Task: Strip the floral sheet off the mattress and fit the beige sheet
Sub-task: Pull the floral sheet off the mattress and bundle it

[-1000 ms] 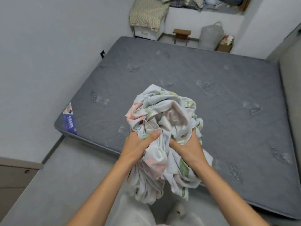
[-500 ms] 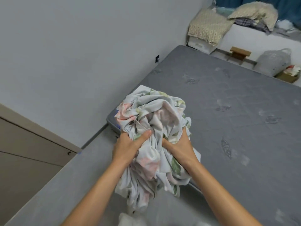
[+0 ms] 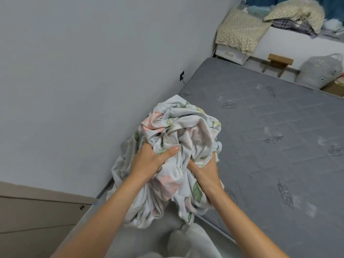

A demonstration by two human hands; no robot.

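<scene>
A: Where is the floral sheet?

B: Off the bed. It is bunched into a loose ball, held up in front of the person's body, over the near left corner of the mattress. Loose folds hang down below the hands.

A: And the hands?

B: The left hand grips the left side of the bundle, its thumb pressed across the front of the cloth and its fingers buried in the folds. The right hand grips the right side from below, fingers curled into the fabric and mostly hidden by it. Both are clenched on the sheet.

A: The mattress itself?

B: Bare. Grey quilted cover with a feather pattern stitched in, its left edge running along the pale wall. A small dark wall socket sits just above that edge.

A: Any sign of the beige sheet?

B: I cannot tell. Past the far end of the mattress there is a cream lacy cloth draped over a white box, a pile of bedding on a ledge, a small wooden stool and a white laundry basket.
</scene>
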